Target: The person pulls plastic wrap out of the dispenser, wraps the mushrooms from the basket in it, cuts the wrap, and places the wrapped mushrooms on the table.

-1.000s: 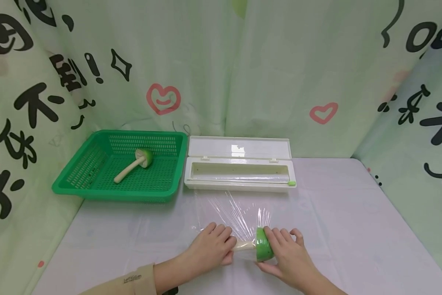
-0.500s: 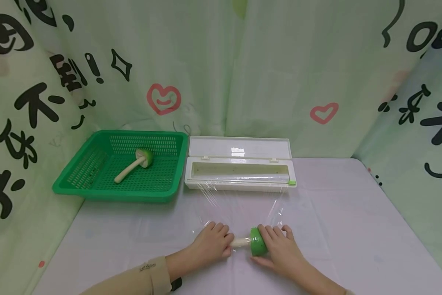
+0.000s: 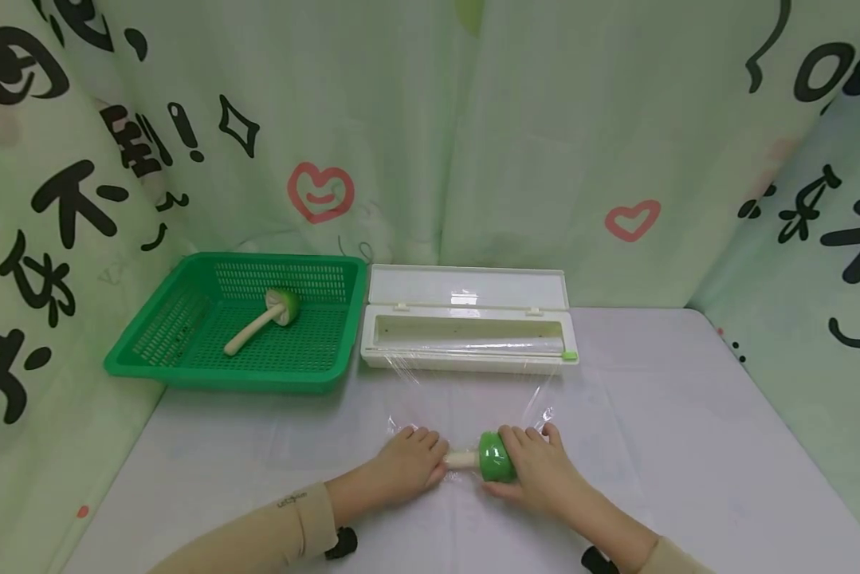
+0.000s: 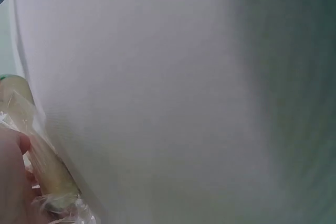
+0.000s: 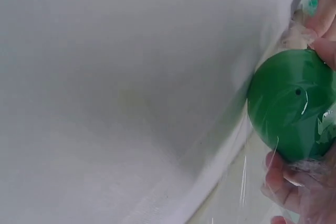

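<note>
Fingers curled: left hand point(image 3: 410, 464) on the pale stem point(image 3: 463, 460), right hand point(image 3: 540, 469) round the green cap point(image 3: 496, 456) of a mushroom point(image 3: 485, 458) under clear film point(image 3: 473, 402). Probably light and firm, slick in film; hold by stem and cap. White dispenser point(image 3: 469, 364) beyond, no brand legible. Lettering point(image 3: 291, 499) on left sleeve point(image 3: 253, 532) too small; curtain point(image 3: 401, 80) bears black characters point(image 3: 74, 203).

Basket point(image 3: 221, 381) and box point(image 3: 469, 313) on table point(image 3: 659, 414)
</note>
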{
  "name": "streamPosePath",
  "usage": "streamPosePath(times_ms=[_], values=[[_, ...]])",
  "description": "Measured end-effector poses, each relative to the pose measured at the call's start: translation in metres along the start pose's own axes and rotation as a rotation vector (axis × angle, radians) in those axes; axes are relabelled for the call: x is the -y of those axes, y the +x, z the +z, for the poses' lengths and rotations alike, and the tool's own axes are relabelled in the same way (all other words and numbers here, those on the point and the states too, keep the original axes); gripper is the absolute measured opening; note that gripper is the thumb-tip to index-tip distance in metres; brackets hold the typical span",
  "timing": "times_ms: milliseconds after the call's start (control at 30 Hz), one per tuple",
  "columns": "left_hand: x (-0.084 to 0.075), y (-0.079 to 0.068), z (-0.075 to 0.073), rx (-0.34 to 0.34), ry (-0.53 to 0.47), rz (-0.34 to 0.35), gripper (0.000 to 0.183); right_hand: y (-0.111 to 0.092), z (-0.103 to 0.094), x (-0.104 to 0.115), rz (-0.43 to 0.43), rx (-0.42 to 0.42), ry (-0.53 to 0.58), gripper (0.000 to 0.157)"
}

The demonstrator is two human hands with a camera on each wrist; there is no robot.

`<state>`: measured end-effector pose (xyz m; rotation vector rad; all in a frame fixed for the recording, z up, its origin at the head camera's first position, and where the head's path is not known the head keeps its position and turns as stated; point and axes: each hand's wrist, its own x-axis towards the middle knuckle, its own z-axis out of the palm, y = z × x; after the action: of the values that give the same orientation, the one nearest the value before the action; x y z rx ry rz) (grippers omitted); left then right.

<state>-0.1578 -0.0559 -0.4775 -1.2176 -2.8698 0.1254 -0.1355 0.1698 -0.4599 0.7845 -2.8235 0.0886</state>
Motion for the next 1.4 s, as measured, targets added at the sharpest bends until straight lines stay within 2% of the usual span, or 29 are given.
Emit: streamPosePath(times_ms=[100, 167, 267, 367, 533, 667, 767, 867, 1033, 1200, 1300, 1400], values=[[0.002, 0.000, 0.003, -0.021, -0.012, -0.018, 0.031, 0.005, -0.001, -0.002, 0.023, 0.048, 0.048, 0.063], [0.002, 0.001, 0.003, -0.069, 0.006, -0.012, 0.029, 0.009, -0.003, -0.003, 0.047, 0.095, 0.087, 0.062], [0.001, 0.004, 0.002, -0.159, 0.040, 0.021, 0.028, 0.014, -0.005, -0.007, 0.101, 0.176, 0.156, 0.059], [0.001, 0.008, 0.000, -0.220, 0.075, 0.062, 0.034, 0.020, -0.008, -0.012, 0.133, 0.220, 0.206, 0.058], [0.002, 0.019, 0.002, -0.241, 0.198, 0.091, 0.034, 0.028, -0.010, -0.020, 0.136, 0.243, 0.255, 0.066], [0.005, 0.030, 0.002, -0.203, 0.268, 0.093, 0.024, 0.033, -0.005, -0.024, 0.152, 0.244, 0.287, 0.074], [0.007, 0.036, 0.000, -0.146, 0.272, 0.090, 0.026, 0.034, -0.002, -0.026, 0.157, 0.227, 0.291, 0.075], [0.009, 0.038, -0.003, -0.088, 0.249, 0.089, 0.028, 0.034, -0.002, -0.027, 0.131, 0.185, 0.236, 0.075], [0.013, 0.041, -0.004, -0.016, 0.172, 0.077, 0.029, 0.033, -0.004, -0.027, 0.049, 0.061, 0.073, 0.073], [0.017, 0.045, -0.005, 0.009, 0.116, 0.060, 0.031, 0.031, -0.004, -0.030, -0.074, -0.062, -0.005, 0.068], [0.019, 0.048, -0.006, 0.027, 0.086, 0.046, 0.032, 0.031, -0.001, -0.033, -0.146, -0.097, -0.053, 0.070], [0.021, 0.051, -0.007, 0.054, 0.043, 0.020, 0.033, 0.032, 0.003, -0.036, -0.152, -0.099, -0.084, 0.073]])
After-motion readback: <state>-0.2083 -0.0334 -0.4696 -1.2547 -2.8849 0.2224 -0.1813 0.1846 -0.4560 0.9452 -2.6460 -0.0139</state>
